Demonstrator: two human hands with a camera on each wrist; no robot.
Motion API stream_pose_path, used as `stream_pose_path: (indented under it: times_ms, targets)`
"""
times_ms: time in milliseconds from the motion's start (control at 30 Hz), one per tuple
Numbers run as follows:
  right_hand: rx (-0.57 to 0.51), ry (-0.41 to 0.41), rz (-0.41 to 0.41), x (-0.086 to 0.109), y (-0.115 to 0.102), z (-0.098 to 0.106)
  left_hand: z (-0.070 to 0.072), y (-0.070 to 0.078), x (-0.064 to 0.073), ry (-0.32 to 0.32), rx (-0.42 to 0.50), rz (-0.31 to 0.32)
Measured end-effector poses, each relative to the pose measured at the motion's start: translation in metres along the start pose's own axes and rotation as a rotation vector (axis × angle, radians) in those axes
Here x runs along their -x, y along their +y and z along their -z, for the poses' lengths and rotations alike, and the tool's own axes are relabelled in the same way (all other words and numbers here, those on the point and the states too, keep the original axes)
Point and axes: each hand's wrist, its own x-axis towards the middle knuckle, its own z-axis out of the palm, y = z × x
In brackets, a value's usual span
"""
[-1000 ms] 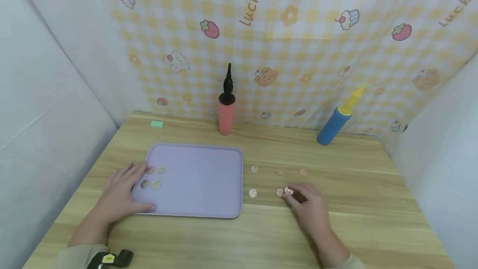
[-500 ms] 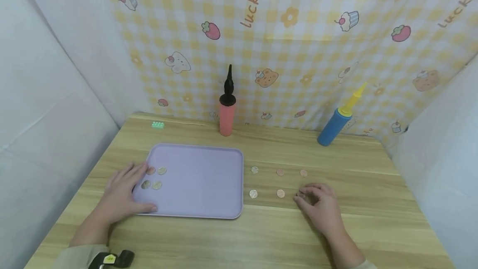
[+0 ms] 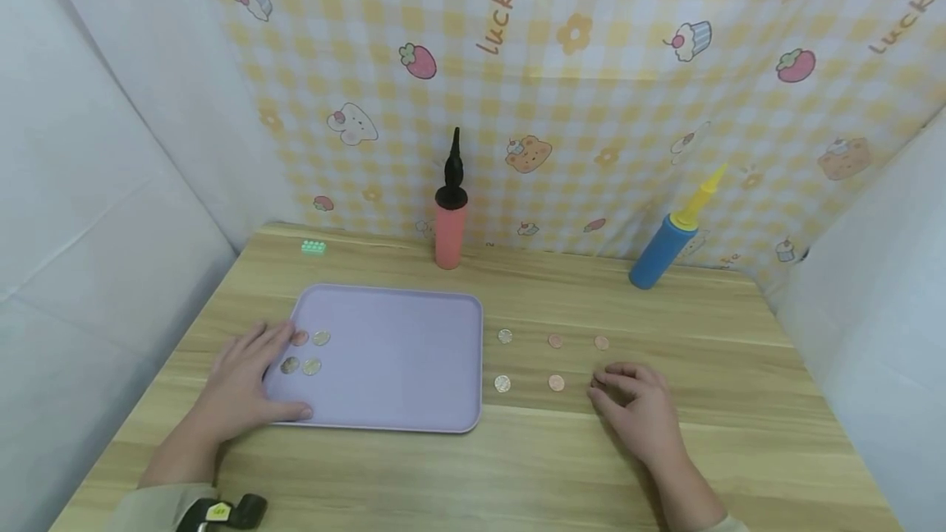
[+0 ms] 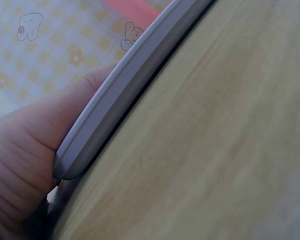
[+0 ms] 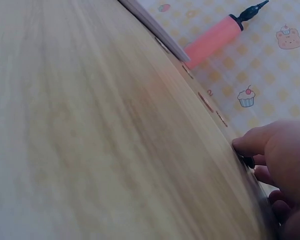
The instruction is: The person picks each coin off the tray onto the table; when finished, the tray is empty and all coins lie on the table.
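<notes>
A lilac tray (image 3: 399, 361) lies at the left middle of the table. Spread over its left near corner is my left hand (image 3: 244, 388), fingers along the left rim and thumb at the near one; the left wrist view shows that thumb lying over the tray's edge. Near my left fingertips, several coins (image 3: 312, 366) sit in the tray. On the wood to its right are silver coins (image 3: 502, 383) and copper coins (image 3: 556, 382) in two rows. Low over the table, my right hand (image 3: 639, 413) pinches a small coin (image 5: 248, 161), mostly hidden by the fingers, right of the near row.
A pink hand pump (image 3: 448, 236) with a black nozzle stands behind the tray. The blue and yellow pump (image 3: 658, 251) leans at the back right. A mint toy brick (image 3: 314, 247) lies at the back left. Behind the table hangs a checked cloth (image 3: 576, 97).
My right hand has moved right, away from the near-row copper coin, carrying the pinched coin; in the last half second it has barely moved. My left hand stays on the tray.
</notes>
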Motion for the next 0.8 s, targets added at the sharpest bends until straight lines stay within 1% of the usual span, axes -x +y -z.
stream_pose_path:
  times_ms: [267,633,800]
  targets:
    - [0.047,0.018,0.019,0.0002,0.0024,0.0024,0.0004,0.0006,-0.0005,0.008,0.004,-0.009]
    - [0.052,0.015,0.011,0.0016,0.0021,0.0028,-0.001,0.0004,0.0004,0.0,0.003,0.0]
    - [0.026,0.059,0.035,-0.0017,0.0021,-0.0027,0.0016,0.0005,0.0017,0.007,0.006,-0.006]
